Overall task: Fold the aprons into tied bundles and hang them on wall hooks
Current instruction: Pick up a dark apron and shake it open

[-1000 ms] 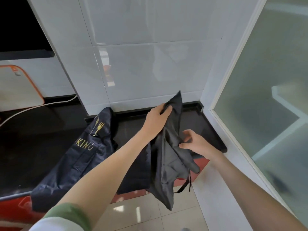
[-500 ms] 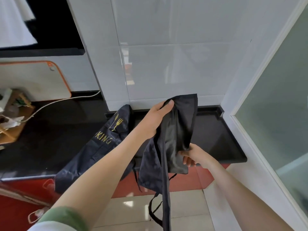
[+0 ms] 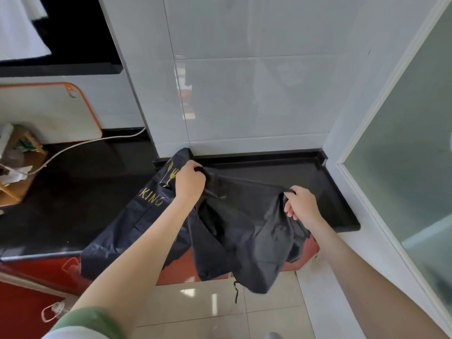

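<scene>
Pulled wider apart above the bench point(image 3: 330, 192), my left hand point(image 3: 189, 183) and right hand point(image 3: 302, 204) curl their fingers point(image 3: 290, 211) round the black apron point(image 3: 244, 231).

At frame centre we see a plain black fabric apron point(image 3: 244, 228) pulled taut along its top edge. The rest sags in loose folds, with a thin tie dangling below. Left of it, a navy apron with gold lettering point(image 3: 137, 216) drapes over the bench point(image 3: 73, 192) edge.
</scene>
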Demonstrator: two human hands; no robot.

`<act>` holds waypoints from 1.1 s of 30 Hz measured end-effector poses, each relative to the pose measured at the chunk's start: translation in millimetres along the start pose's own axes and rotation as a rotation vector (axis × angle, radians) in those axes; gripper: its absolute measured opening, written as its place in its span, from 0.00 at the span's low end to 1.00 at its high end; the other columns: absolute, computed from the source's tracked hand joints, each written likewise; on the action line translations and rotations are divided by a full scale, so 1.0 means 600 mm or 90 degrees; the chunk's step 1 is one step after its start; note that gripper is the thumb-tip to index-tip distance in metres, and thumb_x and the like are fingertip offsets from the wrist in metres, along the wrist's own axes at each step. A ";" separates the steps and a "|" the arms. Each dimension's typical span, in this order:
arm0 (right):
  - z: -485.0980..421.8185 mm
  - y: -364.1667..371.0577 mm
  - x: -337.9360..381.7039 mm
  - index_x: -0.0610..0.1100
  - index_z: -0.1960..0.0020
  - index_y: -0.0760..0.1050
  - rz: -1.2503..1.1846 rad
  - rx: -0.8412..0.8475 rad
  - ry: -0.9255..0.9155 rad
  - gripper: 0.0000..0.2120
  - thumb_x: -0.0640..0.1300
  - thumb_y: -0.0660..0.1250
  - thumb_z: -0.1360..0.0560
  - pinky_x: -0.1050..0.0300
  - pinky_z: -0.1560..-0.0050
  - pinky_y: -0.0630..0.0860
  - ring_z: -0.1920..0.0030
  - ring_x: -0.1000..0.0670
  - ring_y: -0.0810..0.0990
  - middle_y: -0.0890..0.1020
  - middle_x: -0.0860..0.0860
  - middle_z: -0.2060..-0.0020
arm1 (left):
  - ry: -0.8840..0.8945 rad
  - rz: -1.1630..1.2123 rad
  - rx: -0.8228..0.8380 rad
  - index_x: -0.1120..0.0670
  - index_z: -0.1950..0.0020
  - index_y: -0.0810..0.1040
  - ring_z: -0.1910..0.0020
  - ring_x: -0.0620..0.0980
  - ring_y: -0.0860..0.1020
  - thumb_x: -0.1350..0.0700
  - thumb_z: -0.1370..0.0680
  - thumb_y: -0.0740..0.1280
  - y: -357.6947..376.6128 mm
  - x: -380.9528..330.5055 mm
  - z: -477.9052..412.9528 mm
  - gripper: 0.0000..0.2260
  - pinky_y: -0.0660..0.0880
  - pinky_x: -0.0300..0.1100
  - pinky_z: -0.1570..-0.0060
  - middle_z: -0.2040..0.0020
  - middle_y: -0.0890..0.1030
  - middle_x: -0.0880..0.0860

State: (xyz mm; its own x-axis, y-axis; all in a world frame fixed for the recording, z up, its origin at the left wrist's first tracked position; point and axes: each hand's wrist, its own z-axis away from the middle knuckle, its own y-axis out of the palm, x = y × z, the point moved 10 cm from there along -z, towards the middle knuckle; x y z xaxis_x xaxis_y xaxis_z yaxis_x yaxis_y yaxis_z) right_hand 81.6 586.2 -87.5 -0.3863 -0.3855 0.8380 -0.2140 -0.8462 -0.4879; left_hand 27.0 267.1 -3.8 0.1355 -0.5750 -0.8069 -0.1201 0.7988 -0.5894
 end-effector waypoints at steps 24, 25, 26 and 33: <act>-0.005 0.000 -0.086 0.27 0.53 0.75 0.075 0.114 0.053 0.10 0.35 0.65 0.23 0.58 0.62 0.82 0.68 0.46 0.80 0.81 0.37 0.65 | -0.236 0.506 0.028 0.52 0.23 0.60 0.35 0.50 0.70 0.33 0.23 0.57 0.034 0.031 0.023 0.34 0.65 0.48 0.30 0.31 0.70 0.48; -0.002 0.009 -0.095 0.27 0.56 0.74 0.089 0.127 0.068 0.12 0.38 0.66 0.22 0.56 0.62 0.82 0.69 0.45 0.80 0.81 0.37 0.65 | -0.233 0.511 0.026 0.52 0.23 0.60 0.36 0.49 0.71 0.33 0.23 0.56 0.033 0.028 0.023 0.34 0.66 0.47 0.31 0.31 0.71 0.49; 0.003 0.018 -0.103 0.29 0.58 0.73 0.098 0.142 0.089 0.13 0.40 0.66 0.22 0.54 0.64 0.82 0.70 0.43 0.80 0.81 0.37 0.67 | -0.234 0.518 0.023 0.52 0.24 0.61 0.38 0.48 0.72 0.33 0.23 0.56 0.031 0.026 0.026 0.33 0.67 0.45 0.33 0.34 0.72 0.48; 0.022 0.033 -0.119 0.36 0.52 0.74 0.166 0.162 0.158 0.17 0.51 0.60 0.19 0.58 0.71 0.77 0.73 0.44 0.79 0.82 0.37 0.68 | -0.241 0.558 -0.020 0.52 0.26 0.64 0.43 0.48 0.73 0.35 0.22 0.56 0.032 0.036 0.037 0.31 0.69 0.46 0.34 0.43 0.74 0.47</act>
State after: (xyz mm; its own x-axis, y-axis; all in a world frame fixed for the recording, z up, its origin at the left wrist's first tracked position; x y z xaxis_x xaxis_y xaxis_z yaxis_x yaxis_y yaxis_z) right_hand 116.8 592.0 -153.8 -0.6080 -0.5244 0.5961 0.1352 -0.8083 -0.5731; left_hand 49.5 273.7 -31.8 0.2931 0.3250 -0.8991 -0.3552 0.9102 0.2132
